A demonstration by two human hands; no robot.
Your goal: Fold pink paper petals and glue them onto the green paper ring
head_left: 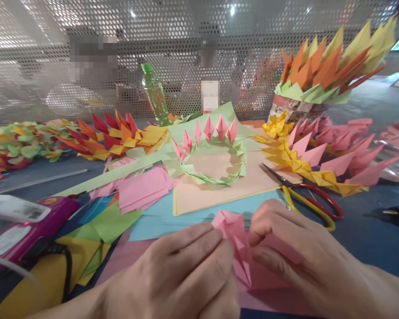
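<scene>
A piece of pink folded paper point(241, 241) stands between my hands, its folds partly open and a point hanging downward. My left hand point(189, 270) is closed on its left side, fingers curled and pressed together. At its right edge are the curled thumb and forefinger of my right hand point(295, 252), which pinch that side. Just beyond lies a green folded paper ring point(214, 180) with several pink pointed pieces point(209, 128) standing along its far side. It rests on peach paper sheets point(199, 199). Red-and-yellow-handled scissors point(297, 188) lie beside my right hand.
Pink paper slips point(144, 188) and a magenta power strip point(58, 215) are at left. A green-capped bottle point(154, 95) stands by the perforated metal screen point(179, 26). Yellow-and-pink folded chains point(306, 166) lie at right, before a tall orange-and-yellow paper piece point(322, 71).
</scene>
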